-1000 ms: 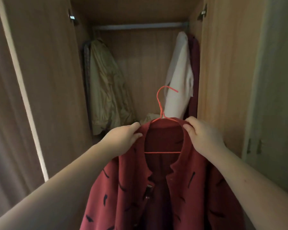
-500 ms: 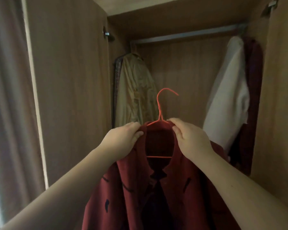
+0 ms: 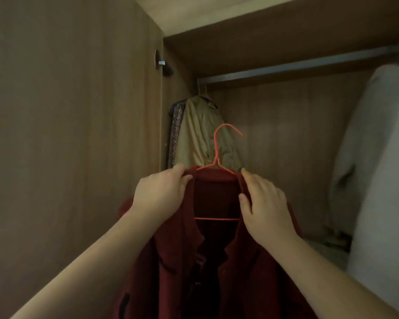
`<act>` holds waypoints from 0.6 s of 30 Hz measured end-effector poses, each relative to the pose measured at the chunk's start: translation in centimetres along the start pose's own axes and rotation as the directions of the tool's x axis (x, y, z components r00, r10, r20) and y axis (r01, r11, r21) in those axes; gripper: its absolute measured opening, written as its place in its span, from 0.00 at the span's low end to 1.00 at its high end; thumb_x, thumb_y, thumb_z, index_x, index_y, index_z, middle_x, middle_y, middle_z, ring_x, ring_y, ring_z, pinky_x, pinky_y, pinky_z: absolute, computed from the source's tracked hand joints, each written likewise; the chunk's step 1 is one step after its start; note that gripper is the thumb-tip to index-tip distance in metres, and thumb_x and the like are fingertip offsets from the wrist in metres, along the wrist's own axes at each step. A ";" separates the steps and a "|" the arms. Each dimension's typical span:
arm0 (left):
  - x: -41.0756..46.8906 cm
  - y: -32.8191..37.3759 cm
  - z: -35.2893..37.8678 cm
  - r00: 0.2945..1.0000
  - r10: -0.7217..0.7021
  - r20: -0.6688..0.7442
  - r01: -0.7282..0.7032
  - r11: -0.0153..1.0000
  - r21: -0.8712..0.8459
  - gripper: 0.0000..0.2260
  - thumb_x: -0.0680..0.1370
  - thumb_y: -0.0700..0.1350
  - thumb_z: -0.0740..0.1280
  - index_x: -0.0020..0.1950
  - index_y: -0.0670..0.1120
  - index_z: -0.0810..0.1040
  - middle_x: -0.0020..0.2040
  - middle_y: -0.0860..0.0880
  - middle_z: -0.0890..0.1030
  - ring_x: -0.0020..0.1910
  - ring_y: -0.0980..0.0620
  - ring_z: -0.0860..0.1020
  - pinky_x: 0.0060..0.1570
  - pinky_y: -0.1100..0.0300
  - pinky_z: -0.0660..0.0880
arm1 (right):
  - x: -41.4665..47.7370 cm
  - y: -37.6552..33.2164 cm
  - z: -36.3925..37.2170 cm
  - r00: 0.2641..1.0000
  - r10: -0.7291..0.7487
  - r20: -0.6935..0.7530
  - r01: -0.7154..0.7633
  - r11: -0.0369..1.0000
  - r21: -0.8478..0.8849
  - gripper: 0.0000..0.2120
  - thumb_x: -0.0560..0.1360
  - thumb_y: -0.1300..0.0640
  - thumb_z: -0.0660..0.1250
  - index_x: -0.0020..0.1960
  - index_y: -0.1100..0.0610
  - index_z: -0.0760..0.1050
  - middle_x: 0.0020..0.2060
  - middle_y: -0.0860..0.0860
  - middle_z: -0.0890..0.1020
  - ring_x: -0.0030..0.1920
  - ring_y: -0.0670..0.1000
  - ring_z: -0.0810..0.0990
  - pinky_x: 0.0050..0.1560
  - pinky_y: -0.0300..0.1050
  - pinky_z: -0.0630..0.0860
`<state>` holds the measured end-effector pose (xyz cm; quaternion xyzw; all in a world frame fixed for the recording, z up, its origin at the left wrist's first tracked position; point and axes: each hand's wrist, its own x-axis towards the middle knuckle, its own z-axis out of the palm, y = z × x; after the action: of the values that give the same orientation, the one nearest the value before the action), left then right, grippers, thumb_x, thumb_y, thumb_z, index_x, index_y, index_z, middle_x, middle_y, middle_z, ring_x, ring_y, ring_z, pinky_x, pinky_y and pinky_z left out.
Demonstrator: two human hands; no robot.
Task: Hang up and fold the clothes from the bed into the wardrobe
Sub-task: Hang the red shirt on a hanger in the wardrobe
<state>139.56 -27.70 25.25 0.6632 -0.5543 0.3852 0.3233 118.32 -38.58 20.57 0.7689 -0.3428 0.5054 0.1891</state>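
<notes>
A dark red jacket [image 3: 247, 270] with black flecks hangs on a thin red wire hanger [image 3: 217, 155], held up in front of the open wardrobe. My left hand [image 3: 159, 194] grips the jacket's left shoulder over the hanger. My right hand [image 3: 265, 203] grips the right shoulder and collar edge. The hanger's hook points up and right, free in the air, well below the metal rail [image 3: 297, 69] that runs under the wardrobe's top shelf.
On the rail's left end hang a beige jacket [image 3: 200, 130] and a patterned garment [image 3: 174, 134]. A white garment [image 3: 376, 171] fills the right side. The open wardrobe door [image 3: 74, 134] stands on the left. Bare rail lies between the hung clothes.
My view has turned left and moved closer into the wardrobe. Both hands still hold the jacket on the hanger, now nearer the beige jacket; the white garment has slid to the right edge.
</notes>
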 end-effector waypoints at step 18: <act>20.4 -0.2 8.7 0.963 0.047 -0.265 0.032 0.957 0.289 0.13 0.81 0.60 0.55 0.49 0.51 0.67 0.42 0.50 0.80 0.43 0.43 0.81 0.36 0.54 0.70 | 18.9 5.6 18.9 0.974 0.140 -0.177 -0.090 0.961 0.261 0.32 0.77 0.40 0.46 0.79 0.48 0.47 0.79 0.52 0.51 0.79 0.53 0.50 0.76 0.58 0.56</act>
<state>142.88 -45.04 38.70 0.6430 -0.4453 0.5499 0.2931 131.30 -60.85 29.50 0.7126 -0.3003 0.6272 0.0927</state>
